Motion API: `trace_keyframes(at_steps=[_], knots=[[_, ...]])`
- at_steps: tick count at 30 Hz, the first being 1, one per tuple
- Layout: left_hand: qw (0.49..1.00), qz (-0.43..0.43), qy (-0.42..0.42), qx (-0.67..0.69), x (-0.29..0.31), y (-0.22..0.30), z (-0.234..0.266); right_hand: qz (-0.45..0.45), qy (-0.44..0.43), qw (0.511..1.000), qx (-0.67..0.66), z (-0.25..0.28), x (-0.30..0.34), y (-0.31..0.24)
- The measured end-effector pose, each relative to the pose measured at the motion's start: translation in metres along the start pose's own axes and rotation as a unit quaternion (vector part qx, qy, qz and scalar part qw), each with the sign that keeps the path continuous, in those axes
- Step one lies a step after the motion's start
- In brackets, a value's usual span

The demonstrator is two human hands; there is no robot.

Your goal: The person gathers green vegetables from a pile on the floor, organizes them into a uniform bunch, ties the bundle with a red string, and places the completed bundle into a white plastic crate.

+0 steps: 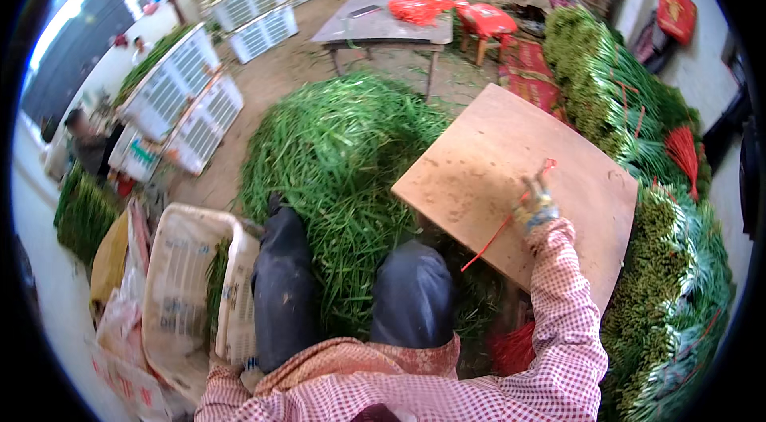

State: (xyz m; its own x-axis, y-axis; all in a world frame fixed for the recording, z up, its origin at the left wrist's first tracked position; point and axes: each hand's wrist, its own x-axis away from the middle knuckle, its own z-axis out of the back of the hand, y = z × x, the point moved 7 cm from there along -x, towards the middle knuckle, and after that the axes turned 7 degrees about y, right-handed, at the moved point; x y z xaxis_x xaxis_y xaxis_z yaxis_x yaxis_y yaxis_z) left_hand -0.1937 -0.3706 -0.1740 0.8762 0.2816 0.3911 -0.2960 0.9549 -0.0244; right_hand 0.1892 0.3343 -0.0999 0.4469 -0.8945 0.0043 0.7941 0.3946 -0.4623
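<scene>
tbh I'd lay that thin red plastic tie [485, 246] straight, one-to-seven o'clock on the tan square wooden table [459, 155], but can't tell whether my blurred right hand [535, 205] has its fingers clamped.

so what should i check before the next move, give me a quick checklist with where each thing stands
1. Red tie at the right hand: ok, it runs up to it.
2. Firm hold on it: cannot tell, the hand is blurred.
3. Board steady: cannot tell, its support is mostly hidden.
4. Space between the legs free: not ok, loose greens fill it.
5. Crate close by: ok, just left of the legs.
</scene>
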Motion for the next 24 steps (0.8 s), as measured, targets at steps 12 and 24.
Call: trace_keyframes(at_steps=[12, 24], knots=[[1.0, 0.018, -0.006, -0.02, 0.007, -0.002, 0.004, -0.002, 0.006, 0.986, 0.169, -0.035, 0.043, -0.043], [0.995, -0.076, 0.062, -0.018, 0.014, -0.003, 0.011, 0.038, 0.204, 0.972, 0.108, -0.017, 0.026, -0.024]])
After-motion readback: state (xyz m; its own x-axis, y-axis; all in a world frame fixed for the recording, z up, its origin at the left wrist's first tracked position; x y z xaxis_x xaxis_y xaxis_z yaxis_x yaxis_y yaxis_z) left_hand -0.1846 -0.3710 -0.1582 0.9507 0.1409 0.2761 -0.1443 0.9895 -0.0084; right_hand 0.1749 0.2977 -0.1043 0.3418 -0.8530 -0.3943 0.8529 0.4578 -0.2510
